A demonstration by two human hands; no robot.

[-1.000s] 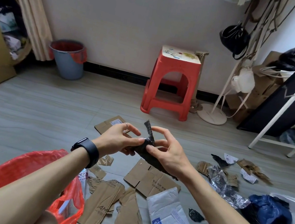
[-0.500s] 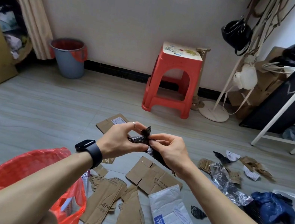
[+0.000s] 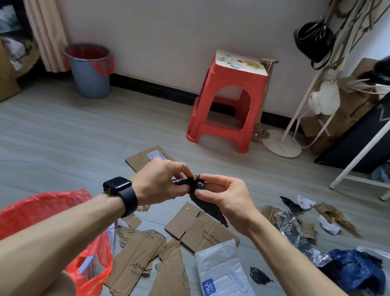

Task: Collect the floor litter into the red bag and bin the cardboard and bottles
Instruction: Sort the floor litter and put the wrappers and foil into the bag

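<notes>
A black plastic scrap point(image 3: 192, 186) is being pinched between the left hand point(image 3: 156, 182) and the right hand point(image 3: 226, 200), raised above the floor point(image 3: 46, 142) in front of the body. The fingers point(image 3: 181, 169) of the left hand are being curled round one end. The other end is being nipped between the right thumb and forefinger, and a loose tail is being left to hang below the right palm. It is judged that the scrap is being bunched into a tight wad, so that less room is being taken up once it is dropped in.

The red bag point(image 3: 28, 217) is being left slumped and open-mouthed on the floor, just under the left forearm. This is probably so that only a short swing to the left is being asked of the hands. Some paper is being shown inside its mouth.

The flattened box point(image 3: 200, 229) and the torn cardboard point(image 3: 138, 255) are being left flat on the floor below the hands, with a white mailer point(image 3: 224, 283) just beside them. These are presumably being saved for the bin point(image 3: 89, 70), which is being seen well apart, against the far wall. More litter, a silver wrapper point(image 3: 298, 234) and a crumpled blue bag point(image 3: 357, 270), is being left on the right, within reach of the right arm. No bottle is being shown. Much of the task is judged as not yet done.
</notes>
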